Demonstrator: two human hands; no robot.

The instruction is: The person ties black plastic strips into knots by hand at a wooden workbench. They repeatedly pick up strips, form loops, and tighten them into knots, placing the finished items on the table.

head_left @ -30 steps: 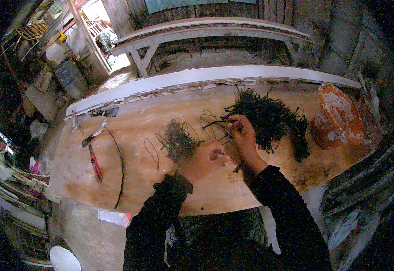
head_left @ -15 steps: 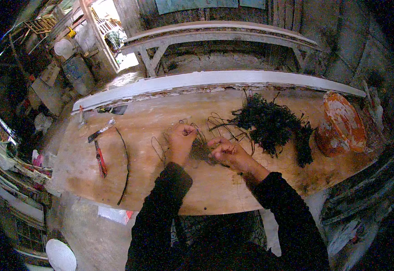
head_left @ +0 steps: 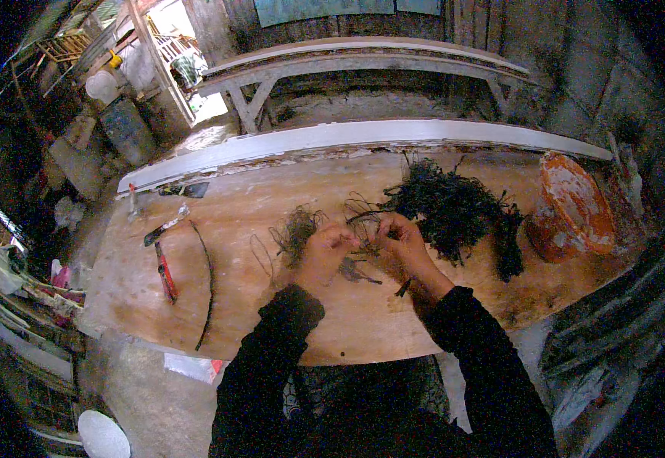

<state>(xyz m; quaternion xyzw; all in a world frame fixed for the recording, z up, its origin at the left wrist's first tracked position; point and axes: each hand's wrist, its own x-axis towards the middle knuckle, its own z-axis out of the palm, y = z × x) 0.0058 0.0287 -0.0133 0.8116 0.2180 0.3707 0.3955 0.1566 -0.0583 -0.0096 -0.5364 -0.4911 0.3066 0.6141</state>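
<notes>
My left hand (head_left: pixel 328 250) and my right hand (head_left: pixel 402 238) are close together over the wooden tabletop (head_left: pixel 271 328), the fingertips of each pinched. Whatever is between the fingers is too small and blurred to name. Beside the left hand lies a tangle of thin wire-like loops (head_left: pixel 299 227). More thin loops (head_left: pixel 357 206) lie just beyond the hands, next to a heap of black strips (head_left: pixel 447 202) that starts right past my right hand. Under the hands is a small dark scrap (head_left: pixel 359 272). A short black end (head_left: pixel 402 288) shows by my right wrist.
At left lie a hammer-like tool (head_left: pixel 166 225), a red-handled tool (head_left: pixel 166 275) and a long dark strand (head_left: pixel 211 290). An orange, white-smeared container (head_left: pixel 569 214) tilts at right. A long white board (head_left: pixel 363 134) borders the far edge; a bench (head_left: pixel 378 62) stands beyond.
My left hand has moved right and slightly nearer, uncovering the tangle of loops. My right hand has risen a little farther and to the right, its fingers now pinched upward.
</notes>
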